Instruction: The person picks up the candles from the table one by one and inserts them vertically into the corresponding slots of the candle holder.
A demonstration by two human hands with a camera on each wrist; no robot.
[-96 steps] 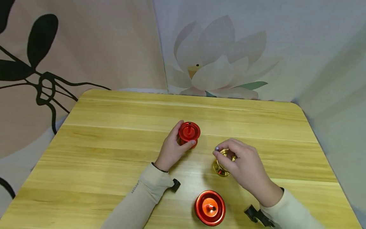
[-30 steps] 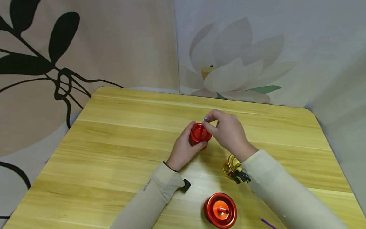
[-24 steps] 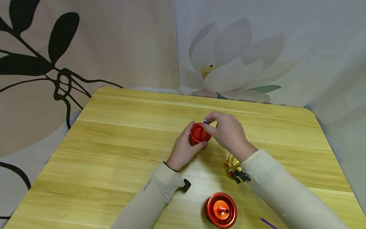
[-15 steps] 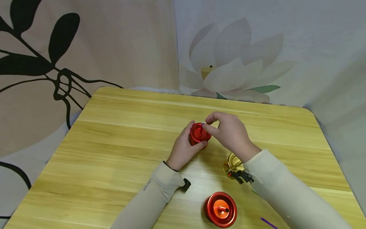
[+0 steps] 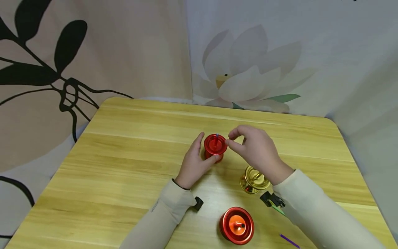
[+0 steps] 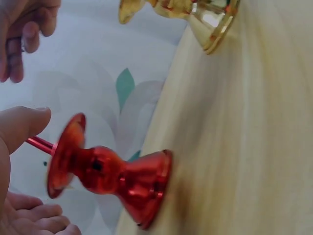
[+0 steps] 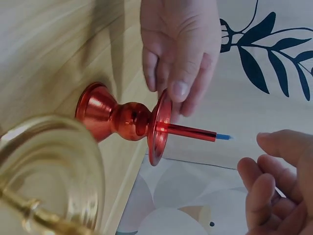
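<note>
Right hand (image 5: pixel 259 150) withdrawn rightward, fingers loose, empty — thin blue stick (image 7: pixel 223 137) upright in glossy red, dish-topped metallic candlestick (image 5: pixel 214 146). Left hand (image 5: pixel 192 166), fingers slack, flanks it — presumably for steadying.

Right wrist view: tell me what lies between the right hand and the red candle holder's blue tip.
Nothing: the right wrist view shows a bare gap between the right hand and the blue tip of the red candle holder, with backdrop behind.
</note>
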